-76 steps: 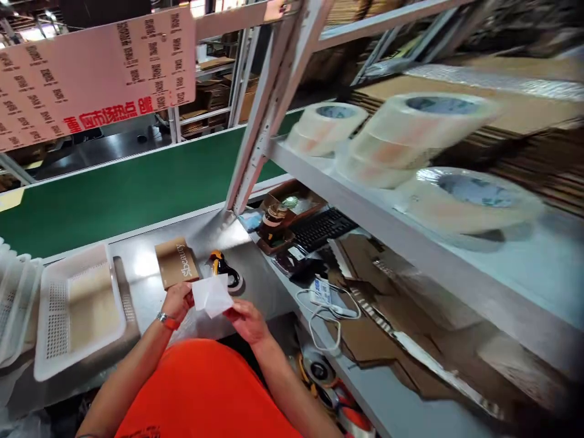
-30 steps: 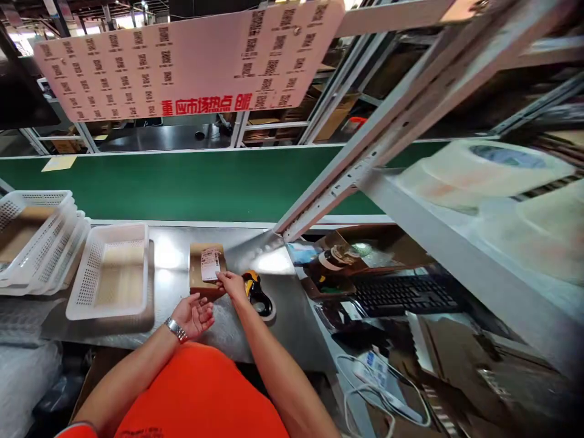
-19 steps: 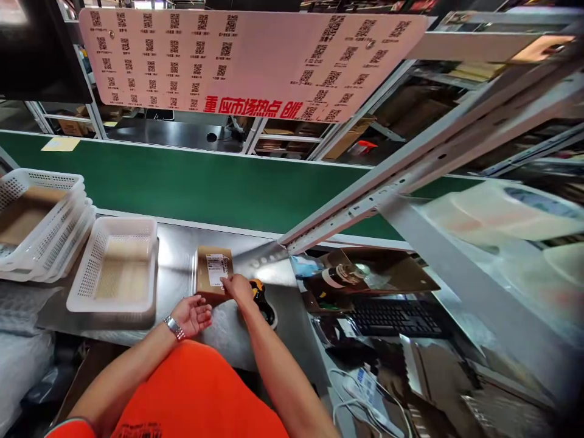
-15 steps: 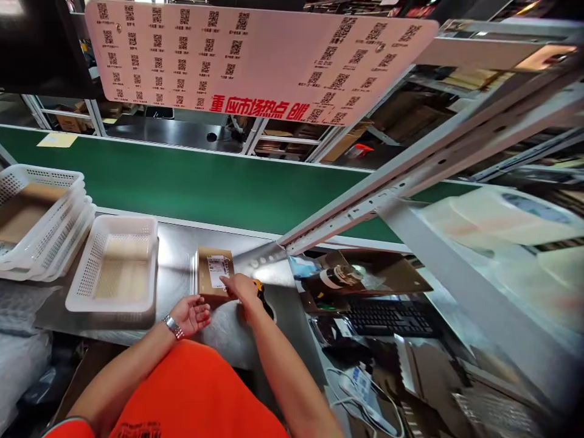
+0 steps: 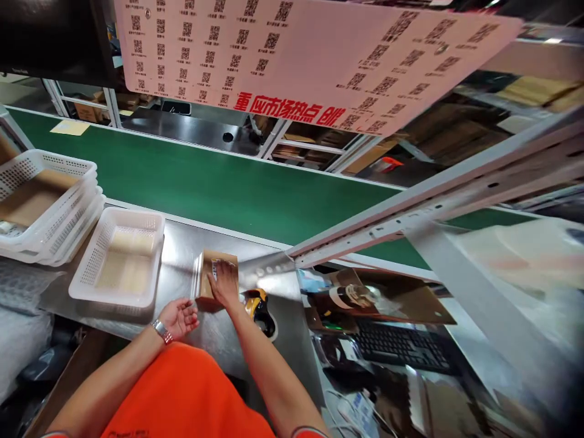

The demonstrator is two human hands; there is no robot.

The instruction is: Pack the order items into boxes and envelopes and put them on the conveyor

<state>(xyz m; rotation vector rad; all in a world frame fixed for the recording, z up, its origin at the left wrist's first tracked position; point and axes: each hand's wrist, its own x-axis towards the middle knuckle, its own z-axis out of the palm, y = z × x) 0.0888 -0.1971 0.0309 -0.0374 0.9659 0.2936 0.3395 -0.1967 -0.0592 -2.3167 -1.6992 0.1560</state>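
Observation:
A small cardboard box point(image 5: 232, 274) stands on the metal table. My right hand point(image 5: 223, 282) lies flat on its top, fingers stretched out over the white label point(image 5: 214, 267), most of which is covered. To the left of the box and a little nearer to me, my left hand point(image 5: 179, 317) is palm up with loosely curled fingers, holding nothing; a metal watch band is on its wrist. A yellow and black tape dispenser point(image 5: 260, 307) sits just right of my right wrist.
A white plastic basket point(image 5: 77, 286) with cardboard in it stands left, beside a stack of similar baskets point(image 5: 86, 204). A green conveyor belt point(image 5: 219, 182) runs behind the table. A slanting metal post point(image 5: 365, 228), a keyboard point(image 5: 401, 347) and an open carton point(image 5: 410, 301) are on the right.
My right hand has moved from the label's lower right edge to lie flat over the label. The tape dispenser shows more. My left hand stays near the box, and the view has shifted slightly.

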